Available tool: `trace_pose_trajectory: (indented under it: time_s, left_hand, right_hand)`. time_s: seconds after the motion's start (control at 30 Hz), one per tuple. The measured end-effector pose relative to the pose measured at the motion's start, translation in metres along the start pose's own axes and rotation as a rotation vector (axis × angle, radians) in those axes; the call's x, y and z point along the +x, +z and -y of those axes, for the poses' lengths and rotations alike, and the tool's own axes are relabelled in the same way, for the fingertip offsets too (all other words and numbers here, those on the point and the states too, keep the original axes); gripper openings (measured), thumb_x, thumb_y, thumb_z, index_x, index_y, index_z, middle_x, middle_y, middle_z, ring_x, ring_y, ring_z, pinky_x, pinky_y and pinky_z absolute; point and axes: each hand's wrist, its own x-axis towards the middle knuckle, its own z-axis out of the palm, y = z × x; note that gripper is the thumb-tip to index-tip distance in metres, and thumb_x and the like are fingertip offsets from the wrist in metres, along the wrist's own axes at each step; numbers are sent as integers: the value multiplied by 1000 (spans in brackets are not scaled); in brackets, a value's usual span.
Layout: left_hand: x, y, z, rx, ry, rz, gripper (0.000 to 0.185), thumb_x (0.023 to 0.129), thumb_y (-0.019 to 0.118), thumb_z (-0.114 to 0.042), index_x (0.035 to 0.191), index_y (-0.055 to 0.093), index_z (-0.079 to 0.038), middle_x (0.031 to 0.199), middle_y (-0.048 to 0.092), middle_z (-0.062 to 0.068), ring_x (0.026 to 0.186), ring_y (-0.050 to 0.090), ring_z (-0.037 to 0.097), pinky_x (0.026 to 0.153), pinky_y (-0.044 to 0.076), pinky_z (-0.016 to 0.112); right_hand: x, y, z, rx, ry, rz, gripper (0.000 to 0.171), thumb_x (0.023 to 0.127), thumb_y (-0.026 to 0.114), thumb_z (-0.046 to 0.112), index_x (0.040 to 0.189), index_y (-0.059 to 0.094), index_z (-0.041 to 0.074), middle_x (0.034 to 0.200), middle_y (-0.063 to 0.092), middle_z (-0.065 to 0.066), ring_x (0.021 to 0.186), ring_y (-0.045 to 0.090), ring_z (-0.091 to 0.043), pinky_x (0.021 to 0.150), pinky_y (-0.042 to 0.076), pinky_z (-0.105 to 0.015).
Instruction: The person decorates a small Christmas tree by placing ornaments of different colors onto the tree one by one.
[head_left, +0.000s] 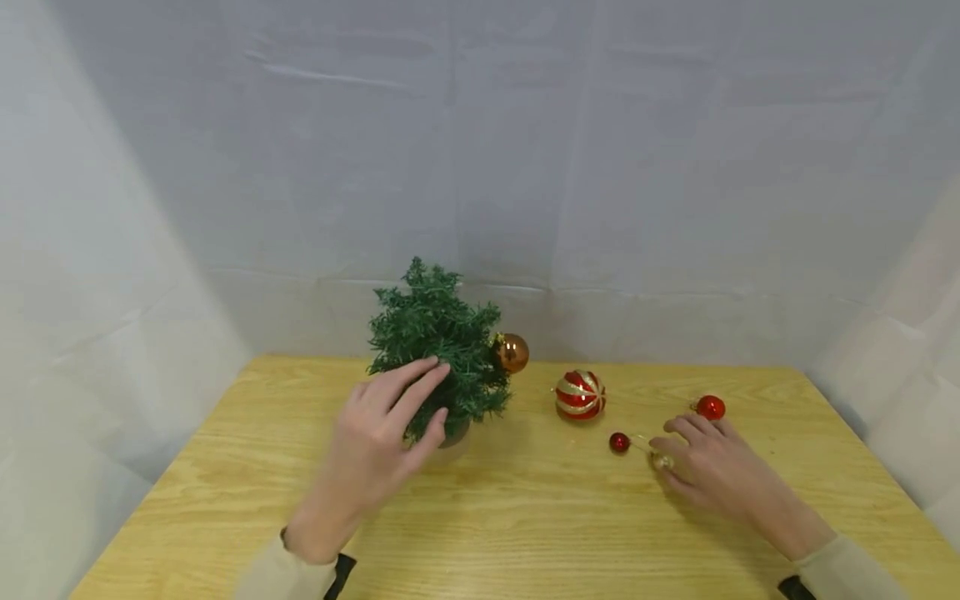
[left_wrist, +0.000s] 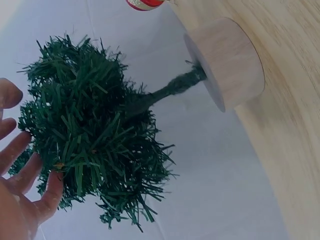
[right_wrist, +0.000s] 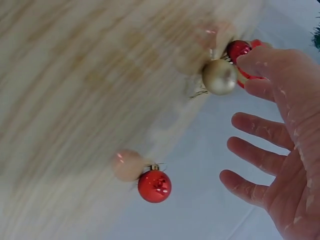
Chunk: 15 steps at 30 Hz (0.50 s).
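Right hand [head_left: 712, 467] is lowered over the worktop [head_left: 510, 533], its thumb and fingers held apart and lightly bent, with nothing seen to be clasped; whether the gold bauble [right_wrist: 220, 77] by the thumb is touched cannot be told. Left hand [head_left: 382, 425] is raised from the wrist, its fingers spread and nearly straight, the tips laid against the green tree [head_left: 435, 325], apparently so that it can be steadied without being gripped. Near the gold bauble, a dark red bauble [head_left: 619, 442] and a bright red bauble [head_left: 710, 407] are left loose, seemingly within easy reach. Farther off, a striped bauble [head_left: 580, 396] is set between these and the tree, which is held upright by its round base [left_wrist: 230, 62]. At the tree's right side a copper bauble [head_left: 513, 353] is lodged, probably by its cap. Behind, a white sheet [head_left: 517, 167] is draped.
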Motion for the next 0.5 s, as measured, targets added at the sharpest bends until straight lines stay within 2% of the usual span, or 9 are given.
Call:
trace_pose_trajectory:
  time_s: [0.13, 0.3, 0.5]
  left_hand:
    - [0, 1, -7, 18, -11, 34, 41, 97, 65, -26, 135, 66, -10, 135, 67, 13, 111, 69, 32, 81, 57, 52]
    - [2, 4, -17, 37, -19, 55, 46, 92, 70, -20, 137, 65, -13, 138, 65, 12, 112, 69, 32, 81, 57, 53]
    - [4, 8, -28, 91, 11, 73, 48, 91, 70, -19, 139, 64, -15, 138, 66, 10, 109, 70, 29, 77, 54, 45]
  right_hand:
    - [-4, 4, -3, -9, -12, 7, 32, 76, 89, 25, 103, 73, 25, 100, 67, 1, 95, 65, -24, 73, 53, -50]
    - [-7, 4, -6, 11, 7, 61, 27, 78, 88, 25, 99, 71, 30, 95, 66, 7, 94, 64, -23, 74, 53, -50]
    - [-9, 5, -7, 4, 3, 93, 27, 78, 87, 20, 95, 70, 30, 91, 66, 9, 93, 65, -21, 76, 53, -49]
